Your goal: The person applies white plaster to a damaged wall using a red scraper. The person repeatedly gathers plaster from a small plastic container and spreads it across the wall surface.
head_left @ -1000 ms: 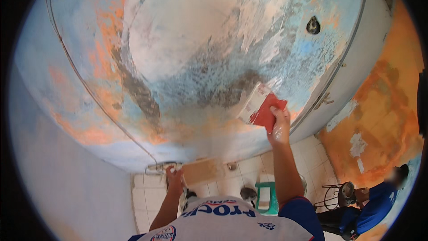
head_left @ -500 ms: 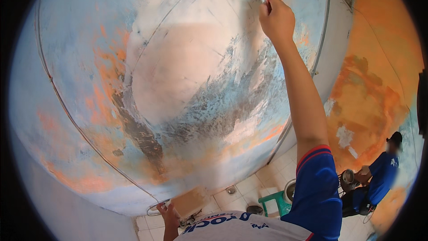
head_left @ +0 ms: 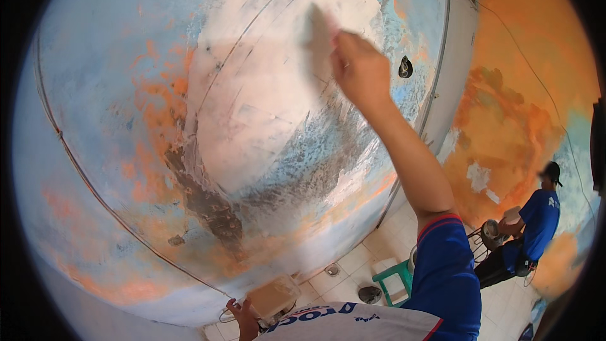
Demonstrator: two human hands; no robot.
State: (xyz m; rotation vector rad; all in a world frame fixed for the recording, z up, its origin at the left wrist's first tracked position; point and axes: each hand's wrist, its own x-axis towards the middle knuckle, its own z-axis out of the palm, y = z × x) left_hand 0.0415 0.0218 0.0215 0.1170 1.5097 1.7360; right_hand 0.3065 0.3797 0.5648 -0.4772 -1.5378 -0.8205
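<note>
A thin, reddish hand tool point(head_left: 331, 28), blurred and seen almost edge-on, is in front of the right part of the broad, rough white plaster patch point(head_left: 246, 126) on the faded blue wall point(head_left: 88, 88). From my distant seat I see the bare right hand point(head_left: 363, 66) with its fingers curled tight around the tool; whether its far edge touches the patch, I can't tell. I judge it light and fairly stiff, perhaps with a little spring at the edge, and prone to slipping if the palm is wet. I'd grip it at the thick end, thumb laid flat for control.

Well below the patch, the bare left hand point(head_left: 245, 319) has its fingers at the left edge of a flat, tan rectangular board point(head_left: 268, 297); how firmly they close, I can't make out. I expect the board to be rigid and to tip if pinched at one end, so I'd support it under the middle. Below and right of the patch is a green stool point(head_left: 388, 271).
</note>
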